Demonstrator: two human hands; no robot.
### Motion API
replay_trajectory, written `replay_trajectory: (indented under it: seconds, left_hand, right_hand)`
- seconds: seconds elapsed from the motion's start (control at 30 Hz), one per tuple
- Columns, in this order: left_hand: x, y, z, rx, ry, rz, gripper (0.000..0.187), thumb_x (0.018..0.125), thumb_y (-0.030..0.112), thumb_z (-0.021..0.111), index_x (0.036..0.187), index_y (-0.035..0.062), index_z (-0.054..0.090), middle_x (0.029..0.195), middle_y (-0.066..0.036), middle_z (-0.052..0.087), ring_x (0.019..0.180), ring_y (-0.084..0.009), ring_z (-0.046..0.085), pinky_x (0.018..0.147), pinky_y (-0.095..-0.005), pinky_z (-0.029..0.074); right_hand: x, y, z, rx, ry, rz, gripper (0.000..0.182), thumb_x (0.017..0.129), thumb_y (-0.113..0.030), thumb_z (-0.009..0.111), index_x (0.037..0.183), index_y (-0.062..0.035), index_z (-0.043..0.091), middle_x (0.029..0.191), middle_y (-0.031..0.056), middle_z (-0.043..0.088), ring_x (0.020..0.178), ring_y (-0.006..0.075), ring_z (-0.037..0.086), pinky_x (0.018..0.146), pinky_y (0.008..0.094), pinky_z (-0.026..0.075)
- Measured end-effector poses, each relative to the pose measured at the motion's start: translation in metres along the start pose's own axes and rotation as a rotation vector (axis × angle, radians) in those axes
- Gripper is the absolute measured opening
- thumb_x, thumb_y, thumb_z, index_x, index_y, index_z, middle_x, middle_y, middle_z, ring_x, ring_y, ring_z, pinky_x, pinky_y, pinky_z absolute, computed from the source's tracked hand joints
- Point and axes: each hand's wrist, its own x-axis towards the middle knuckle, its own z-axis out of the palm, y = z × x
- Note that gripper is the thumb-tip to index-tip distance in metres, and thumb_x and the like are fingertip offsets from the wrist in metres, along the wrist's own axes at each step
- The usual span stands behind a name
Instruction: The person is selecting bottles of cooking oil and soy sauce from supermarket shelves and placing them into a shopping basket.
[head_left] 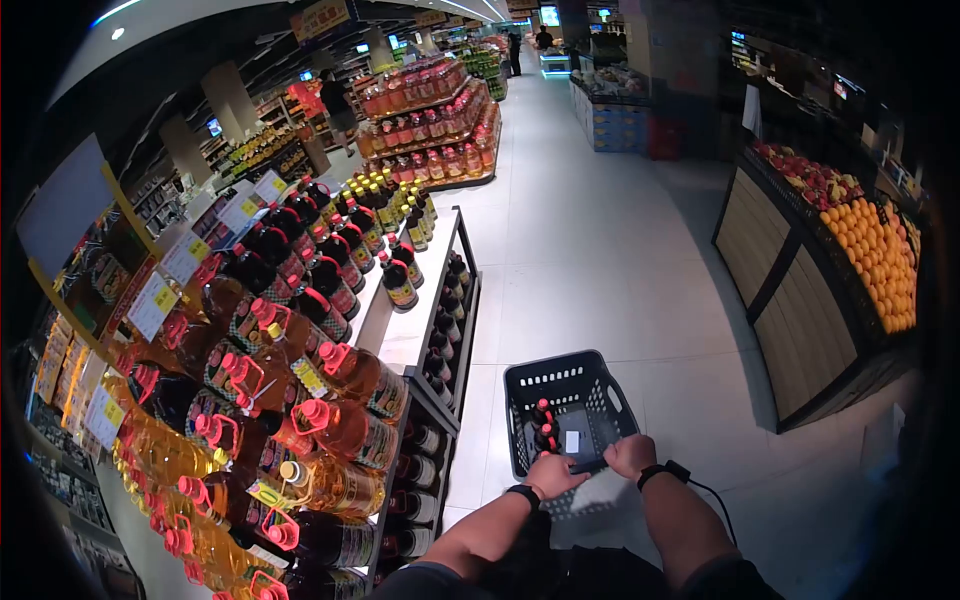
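A dark plastic shopping basket (515, 425) is in front of me, low in the view, with perforated sides. Two dark bottles with red caps (546, 432) stand in its left part, and a small white label shows on its floor. My left hand (555, 477) is closed on the basket's near rim, beside the bottles. At the near right corner, my right hand (630, 456) is closed round the same rim. Both wrists wear black bands, and a cable runs from the right one.
Left of the basket, a shelf (407, 335) holds several bottles of oil and dark sauce with price cards. A fruit stand (790, 290) with oranges is on the right. Tiled floor (560, 250) runs ahead between them, past a tiered bottle display (430, 125). Distant people (514, 52) are visible.
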Motion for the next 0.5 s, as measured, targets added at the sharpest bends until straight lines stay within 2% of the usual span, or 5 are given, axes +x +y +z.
replay_trajectory:
  seconds: [0.13, 0.2, 0.37, 0.47, 0.5]
  left_hand:
    - [0.055, -0.036, -0.043, -0.068, 0.020, 0.027, 0.040, 0.083, 0.049, 0.073, 0.090, 0.0092, 0.076, 0.077, -0.017, 0.071, 0.075, -0.0361, 0.071, 0.072, -0.0442, 0.057]
    - [0.078, -0.064, -0.076, -0.090, -0.075, -0.013, 0.037, 0.082, 0.042, 0.074, 0.091, 0.0058, 0.074, 0.080, -0.018, 0.072, 0.078, -0.0368, 0.070, 0.073, -0.0456, 0.055]
    - [0.155, -0.101, -0.116, -0.213, -0.205, -0.030, 0.036, 0.084, 0.040, 0.073, 0.096, 0.0059, 0.074, 0.087, -0.018, 0.073, 0.085, -0.0351, 0.072, 0.077, -0.0448, 0.055]
    - [0.179, -0.119, -0.131, -0.256, -0.154, 0.024, 0.036, 0.089, 0.038, 0.073, 0.099, 0.0036, 0.071, 0.081, -0.018, 0.071, 0.079, -0.0326, 0.071, 0.073, -0.0421, 0.053]
    - [0.192, -0.120, -0.150, -0.244, -0.191, -0.030, 0.035, 0.089, 0.038, 0.073, 0.100, 0.0048, 0.072, 0.080, -0.017, 0.071, 0.078, -0.0310, 0.071, 0.073, -0.0410, 0.053]
  right_hand:
    - [0.091, -0.013, 0.002, -0.042, -0.194, 0.110, 0.042, 0.085, -0.042, 0.053, 0.075, -0.0083, 0.076, 0.080, 0.0150, 0.072, 0.081, 0.0379, 0.070, 0.076, 0.0501, 0.055]
    - [0.135, -0.035, 0.005, -0.032, -0.257, 0.140, 0.041, 0.085, -0.043, 0.054, 0.077, -0.0094, 0.076, 0.081, 0.0143, 0.072, 0.082, 0.0374, 0.070, 0.078, 0.0489, 0.054]
    - [0.227, -0.022, 0.012, -0.089, -0.228, 0.084, 0.040, 0.083, -0.041, 0.054, 0.076, -0.0081, 0.077, 0.080, 0.0158, 0.072, 0.082, 0.0371, 0.070, 0.078, 0.0484, 0.055]
    - [0.266, -0.033, 0.005, -0.084, -0.221, 0.037, 0.041, 0.082, -0.039, 0.052, 0.070, -0.0065, 0.075, 0.073, 0.0167, 0.070, 0.076, 0.0389, 0.069, 0.075, 0.0510, 0.054]
    - [0.288, -0.032, 0.008, -0.078, -0.213, 0.024, 0.042, 0.082, -0.040, 0.052, 0.070, -0.0067, 0.075, 0.073, 0.0162, 0.070, 0.075, 0.0388, 0.069, 0.075, 0.0509, 0.055]
